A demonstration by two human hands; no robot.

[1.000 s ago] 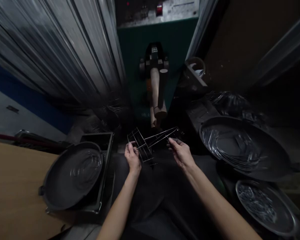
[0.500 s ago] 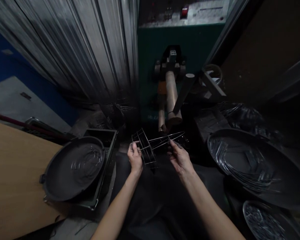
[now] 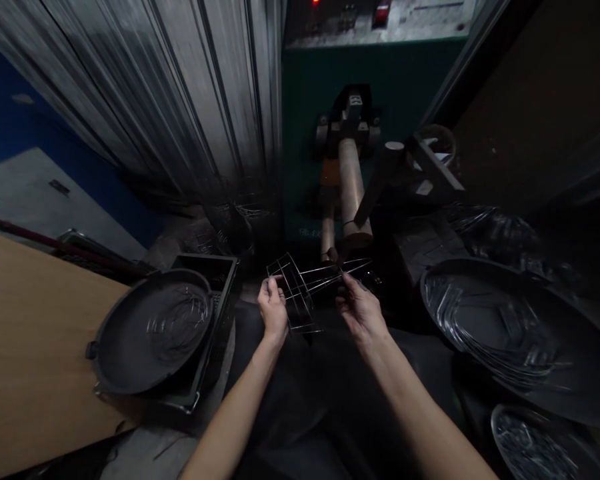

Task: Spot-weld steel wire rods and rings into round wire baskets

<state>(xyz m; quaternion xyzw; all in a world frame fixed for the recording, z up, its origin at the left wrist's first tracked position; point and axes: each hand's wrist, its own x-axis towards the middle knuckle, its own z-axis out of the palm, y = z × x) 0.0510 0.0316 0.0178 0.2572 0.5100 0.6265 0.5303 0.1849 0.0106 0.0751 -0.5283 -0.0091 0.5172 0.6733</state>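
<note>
Between my hands is a small wire rack (image 3: pixel 296 291), a boxy frame of thin metal rods with long wires reaching to the right. My left hand (image 3: pixel 273 308) is closed on the rack's left side, thumb on top. With its fingers pinched, my right hand (image 3: pixel 361 308) grips the long wires near their right end. Just beyond the rack, the two copper-coloured arms of a welding machine (image 3: pixel 355 193) point towards me. The wires pass close to the lower arm's tip (image 3: pixel 329 253); whether they touch it I cannot tell.
A round dark pan (image 3: pixel 150 333) with bent wires rests on a crate (image 3: pixel 195 393) at left. To the right, a larger pan (image 3: pixel 485 320) holds bent wire pieces, above a bowl (image 3: pixel 535 447) of small metal parts. Corrugated metal sheeting (image 3: pixel 215 87) rises at back left.
The rack has tilted and turned slightly in my hands, its long wires now near the lower arm's tip. A red light now glows on the machine's panel. The whole view has shifted slightly.
</note>
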